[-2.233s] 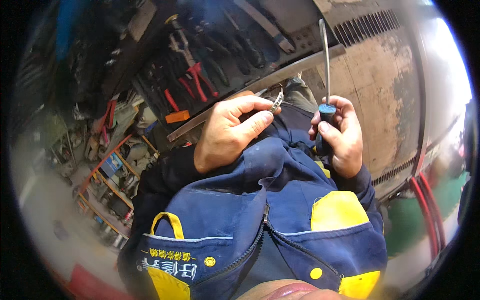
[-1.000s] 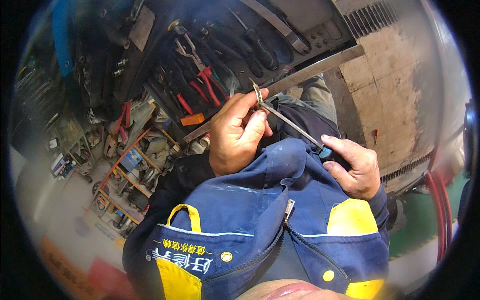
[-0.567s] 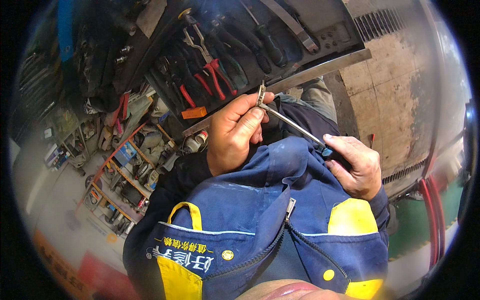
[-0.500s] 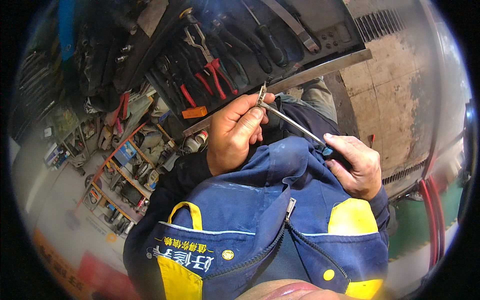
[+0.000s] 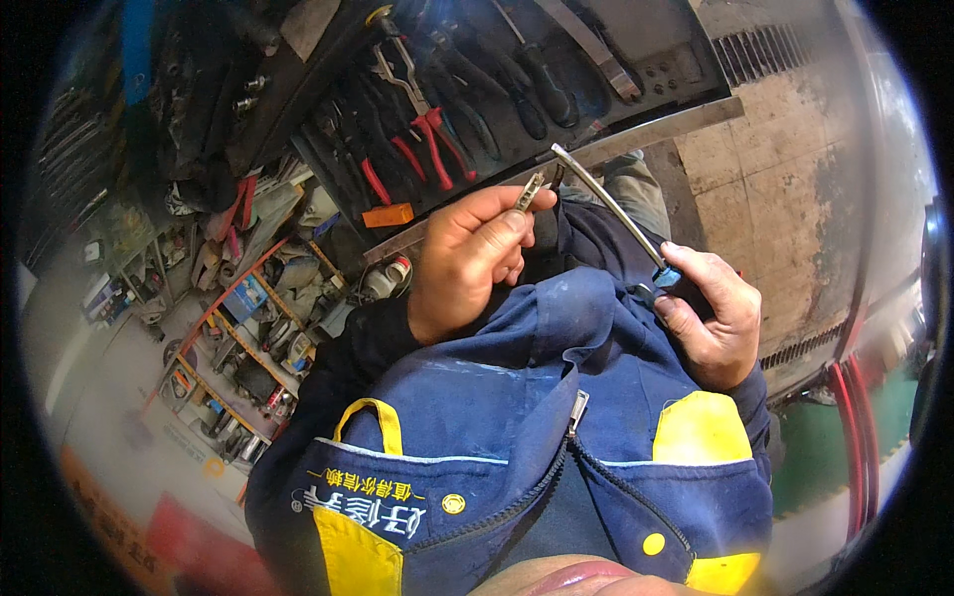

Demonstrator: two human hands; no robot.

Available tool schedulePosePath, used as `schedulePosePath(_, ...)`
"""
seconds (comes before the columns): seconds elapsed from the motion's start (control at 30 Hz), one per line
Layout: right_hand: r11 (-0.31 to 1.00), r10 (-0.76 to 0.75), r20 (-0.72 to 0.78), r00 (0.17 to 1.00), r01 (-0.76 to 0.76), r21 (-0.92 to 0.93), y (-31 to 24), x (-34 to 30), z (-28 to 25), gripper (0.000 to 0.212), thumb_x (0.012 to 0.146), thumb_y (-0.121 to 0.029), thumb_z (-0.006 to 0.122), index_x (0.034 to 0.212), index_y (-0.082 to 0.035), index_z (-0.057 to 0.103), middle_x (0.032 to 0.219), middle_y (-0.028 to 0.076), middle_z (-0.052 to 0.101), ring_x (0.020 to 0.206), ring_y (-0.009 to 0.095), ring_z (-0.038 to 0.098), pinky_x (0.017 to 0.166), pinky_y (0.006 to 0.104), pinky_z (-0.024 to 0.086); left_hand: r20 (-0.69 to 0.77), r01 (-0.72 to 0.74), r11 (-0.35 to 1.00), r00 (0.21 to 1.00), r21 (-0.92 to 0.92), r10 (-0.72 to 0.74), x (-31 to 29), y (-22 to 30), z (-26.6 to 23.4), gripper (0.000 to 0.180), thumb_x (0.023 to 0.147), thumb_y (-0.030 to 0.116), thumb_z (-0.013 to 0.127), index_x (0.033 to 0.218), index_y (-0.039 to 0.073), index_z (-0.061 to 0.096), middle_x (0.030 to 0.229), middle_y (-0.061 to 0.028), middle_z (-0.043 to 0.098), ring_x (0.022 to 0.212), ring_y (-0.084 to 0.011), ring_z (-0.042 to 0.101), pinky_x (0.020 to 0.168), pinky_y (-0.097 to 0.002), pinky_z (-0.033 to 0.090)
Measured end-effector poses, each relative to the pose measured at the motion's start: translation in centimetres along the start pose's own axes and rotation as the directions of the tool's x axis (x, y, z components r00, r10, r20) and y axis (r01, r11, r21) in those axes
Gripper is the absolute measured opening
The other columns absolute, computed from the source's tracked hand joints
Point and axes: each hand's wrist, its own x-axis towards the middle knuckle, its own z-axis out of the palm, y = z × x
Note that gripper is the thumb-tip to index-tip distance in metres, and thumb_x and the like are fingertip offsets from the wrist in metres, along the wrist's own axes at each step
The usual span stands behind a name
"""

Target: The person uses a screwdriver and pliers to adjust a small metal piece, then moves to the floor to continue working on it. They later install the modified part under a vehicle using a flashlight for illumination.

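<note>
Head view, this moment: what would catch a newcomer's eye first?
The two hands at centre: the left hand pinches a small metal piece, and the right hand grips a blue-handled screwdriver, its tip close to the piece. Above them is a dark tool tray holding red-handled pliers.

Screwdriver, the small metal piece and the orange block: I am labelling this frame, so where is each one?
screwdriver (image 5: 608, 207), head view, middle of its metal shaft.
small metal piece (image 5: 529, 191), head view, its middle, above the left fingertips.
orange block (image 5: 387, 215), head view, its front face.
</note>
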Motion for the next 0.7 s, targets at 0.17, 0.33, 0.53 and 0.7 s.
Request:
schedulePosePath(0.17,0.999,0.047,-0.001,0.999,-0.047,-0.003,0.2,0.1,-0.2,0.046,0.083,0.002,0.079,0.129,0.002,0.071,0.109,0.017,0.075,0.093,0.022,0.072,0.086,0.032,0.056,0.053,0.029,0.982,0.998,-0.184,-0.019,0.6,0.6,-1.1,0.039,0.104,0.014,0.052,0.133,-0.01,0.062,0.085,-0.0032,0.057,0.055,-0.0044,0.038,0.051,-0.0216,0.038)
schedulePosePath(0.33,0.999,0.032,0.004,0.999,-0.032,0.002,0.3,0.4,-0.1,0.046,0.084,-0.001,0.078,0.129,0.003,0.07,0.108,0.016,0.074,0.089,0.021,0.069,0.084,0.0304,0.054,0.068,0.022,0.974,0.998,-0.225,-0.007,0.9,0.7,-1.4,0.04,0.104,0.015,0.053,0.133,-0.012,0.061,0.086,-0.0044,0.057,0.055,-0.0047,0.039,0.049,-0.021,0.037)
schedulePosePath(0.53,1.0,0.013,0.046,0.999,-0.012,-0.015,0.1,0.6,-0.3,0.048,0.082,0.002,0.077,0.13,0.001,0.071,0.113,0.02,0.075,0.098,0.028,0.073,0.09,0.0343,0.056,0.069,0.018,0.977,0.998,-0.212,-0.003,1.1,0.8,-1.5,0.038,0.105,0.014,0.053,0.131,-0.012,0.062,0.087,-0.005,0.058,0.055,-0.0049,0.04,0.049,-0.0208,0.038)
schedulePosePath(0.7,0.995,-0.071,0.074,0.995,0.076,-0.058,0.1,0.8,-0.4,0.053,0.079,0.005,0.073,0.131,-0.001,0.071,0.115,0.02,0.073,0.101,0.032,0.073,0.09,0.0362,0.057,0.007,-0.094,0.995,0.996,0.04,0.094,0.3,0.9,-0.7,0.03,0.106,0.012,0.055,0.124,-0.009,0.067,0.085,-0.003,0.061,0.058,-0.0044,0.044,0.056,-0.0223,0.042)
